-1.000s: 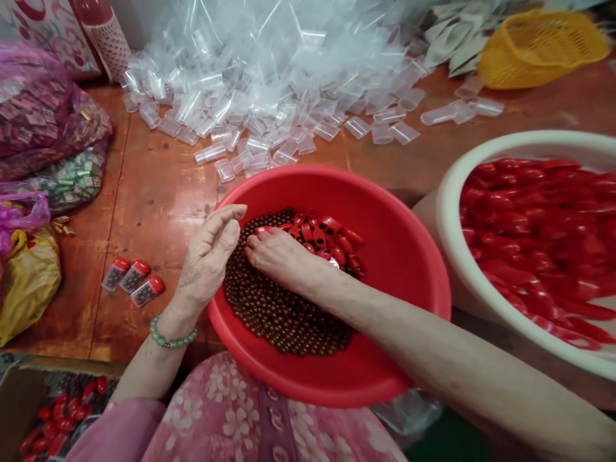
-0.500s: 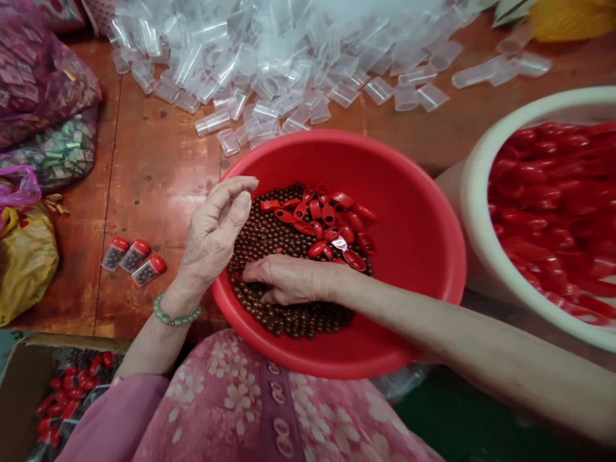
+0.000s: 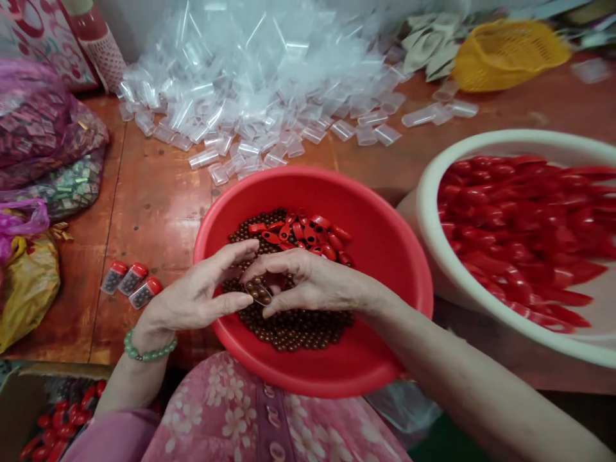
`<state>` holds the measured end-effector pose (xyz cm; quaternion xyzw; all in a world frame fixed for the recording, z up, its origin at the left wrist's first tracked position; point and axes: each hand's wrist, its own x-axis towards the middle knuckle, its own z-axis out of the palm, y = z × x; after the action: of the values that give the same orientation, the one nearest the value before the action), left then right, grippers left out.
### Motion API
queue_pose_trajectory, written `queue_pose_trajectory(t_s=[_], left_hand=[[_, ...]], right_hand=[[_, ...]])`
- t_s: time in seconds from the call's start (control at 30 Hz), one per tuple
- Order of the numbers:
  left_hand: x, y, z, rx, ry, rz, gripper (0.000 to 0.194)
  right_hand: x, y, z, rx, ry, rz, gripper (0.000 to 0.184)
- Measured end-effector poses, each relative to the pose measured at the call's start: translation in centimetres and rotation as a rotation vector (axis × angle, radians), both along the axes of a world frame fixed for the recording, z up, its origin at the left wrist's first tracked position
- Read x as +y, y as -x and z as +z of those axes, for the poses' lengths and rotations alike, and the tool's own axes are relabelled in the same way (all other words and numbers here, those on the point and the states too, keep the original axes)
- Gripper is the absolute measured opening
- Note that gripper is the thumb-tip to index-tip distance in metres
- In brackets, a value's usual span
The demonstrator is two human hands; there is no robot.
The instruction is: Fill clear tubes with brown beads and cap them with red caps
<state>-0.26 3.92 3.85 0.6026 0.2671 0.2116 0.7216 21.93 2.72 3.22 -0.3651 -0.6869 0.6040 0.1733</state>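
Over the red basin [image 3: 385, 256], my right hand [image 3: 312, 282] grips a small clear plastic container [image 3: 258, 291] filled with brown balls. Its fingers curl round the container from the right. My left hand [image 3: 206, 285], a green bead bracelet at its wrist, faces it from the left, fingers and thumb apart. The left thumb tip is close to the container; whether it touches, I cannot tell. Below both hands, loose brown balls [image 3: 298, 330] cover the basin's bottom. Red caps [image 3: 312, 234] lie on the balls toward the far side.
Clear empty containers [image 3: 250, 96] are heaped at the back of the table. Three filled, red-capped containers [image 3: 132, 279] lie left of the basin. A white tub [image 3: 428, 192] of red caps stands right. Plastic bags [image 3: 43, 128] crowd the left; a yellow basket [image 3: 510, 54] sits at back right.
My right hand has come up out of the balls with a filled clear container. My left hand has lowered toward it. The view has shifted, showing more of the table's back.
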Motion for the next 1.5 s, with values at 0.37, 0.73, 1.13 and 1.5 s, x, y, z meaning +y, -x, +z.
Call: queue_pose_trajectory(t_s=[0.37, 0.73, 1.13, 1.5], left_hand=[[-0.2, -1.8, -0.3, -0.034, 0.129, -0.065, 0.052], [-0.4, -1.9, -0.9, -0.074, 0.131, 0.043, 0.047], [-0.4, -1.9, -1.6, -0.057, -0.009, 0.076, 0.022], [-0.2, -2.3, -0.9, -0.004, 0.038, 0.04, 0.027]], right_hand=[[-1.0, 0.1, 1.6, 0.101, -0.062, -0.131, 0.037], [-2.7, 0.8, 2.5, 0.096, -0.371, -0.355, 0.028], [-3.6, 1.8, 1.2, 0.124, -0.341, -0.63, 0.034], [-3.2, 1.4, 0.8, 0.052, -0.27, -0.436, 0.027]])
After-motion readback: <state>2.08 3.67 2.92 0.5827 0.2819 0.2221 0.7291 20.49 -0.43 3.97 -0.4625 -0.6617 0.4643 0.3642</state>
